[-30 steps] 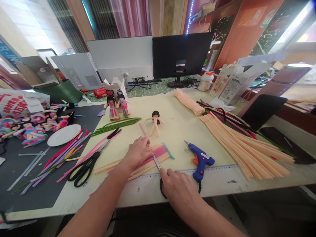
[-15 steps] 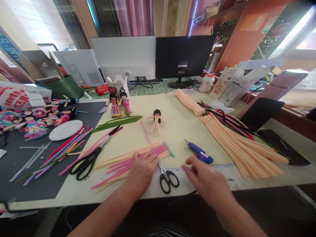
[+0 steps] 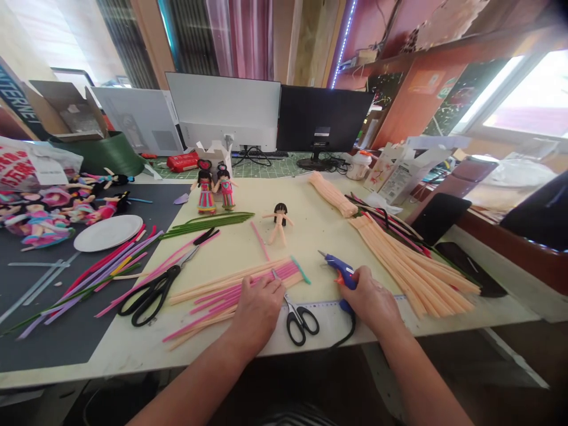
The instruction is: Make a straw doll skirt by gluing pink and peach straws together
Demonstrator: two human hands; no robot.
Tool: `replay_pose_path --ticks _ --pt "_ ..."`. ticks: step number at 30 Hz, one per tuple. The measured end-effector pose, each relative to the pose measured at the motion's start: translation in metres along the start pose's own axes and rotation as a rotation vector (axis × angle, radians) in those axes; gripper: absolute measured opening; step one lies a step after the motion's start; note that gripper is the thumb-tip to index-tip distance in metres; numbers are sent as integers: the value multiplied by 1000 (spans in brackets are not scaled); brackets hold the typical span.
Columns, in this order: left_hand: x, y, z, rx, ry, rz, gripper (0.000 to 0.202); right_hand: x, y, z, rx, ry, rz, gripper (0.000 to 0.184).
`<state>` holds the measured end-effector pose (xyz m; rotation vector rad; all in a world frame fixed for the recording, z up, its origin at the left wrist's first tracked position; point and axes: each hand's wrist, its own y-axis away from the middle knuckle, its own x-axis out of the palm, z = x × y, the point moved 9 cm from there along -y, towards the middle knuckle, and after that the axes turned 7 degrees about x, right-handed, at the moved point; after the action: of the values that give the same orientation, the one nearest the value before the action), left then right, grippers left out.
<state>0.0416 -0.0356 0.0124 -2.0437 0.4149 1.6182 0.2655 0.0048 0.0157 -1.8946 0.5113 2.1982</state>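
Observation:
My right hand [image 3: 375, 300] is closed around the handle of a blue hot glue gun [image 3: 338, 265], its nozzle pointing left and its cord running toward the table's front edge. My left hand [image 3: 258, 307] presses down, fingers together, on a row of pink pipe cleaners [image 3: 217, 300] laid side by side with peach ones. A teal pipe cleaner [image 3: 300, 270] crosses their right ends. Small black-handled scissors [image 3: 302, 324] lie beside my left fingertips, blades partly under them. Behind the row is a peach pipe-cleaner doll [image 3: 279, 223] with black hair.
Larger black scissors [image 3: 153, 290] lie to the left. Peach pipe cleaners [image 3: 408, 260] fan out at right. Two dressed dolls [image 3: 206, 192] stand at the back, near green pipe cleaners [image 3: 208, 223]. A white plate [image 3: 109, 232] and a ruler [image 3: 322, 305] are also there.
My right hand has moved onto the glue gun and taken hold of it, shifting its nozzle a little left. My left hand stays on the pink pipe cleaners. The view has shifted slightly.

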Motion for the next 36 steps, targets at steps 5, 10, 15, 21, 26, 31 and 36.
replay_pose_path --ticks 5,10,15,21,26,31,36 --pt "0 1 -1 1 -17 -5 27 -24 12 -3 -2 -326 -190 28" --pt "4 5 1 -22 -45 17 33 -16 17 -3 -30 -1322 -96 49" --pt "3 8 -1 -37 -72 27 36 24 22 32 42 -1690 511 44" --pt "-24 -4 27 -128 13 -58 26 24 27 51 -44 -1525 631 30" --pt "-25 -34 87 -265 85 103 18 24 25 71 -164 -1318 689 29" --pt "3 -50 114 -314 284 376 21 24 24 82 -192 -1179 700 33" --pt "16 -57 111 -293 335 490 15 23 20 86 -205 -1026 627 34"
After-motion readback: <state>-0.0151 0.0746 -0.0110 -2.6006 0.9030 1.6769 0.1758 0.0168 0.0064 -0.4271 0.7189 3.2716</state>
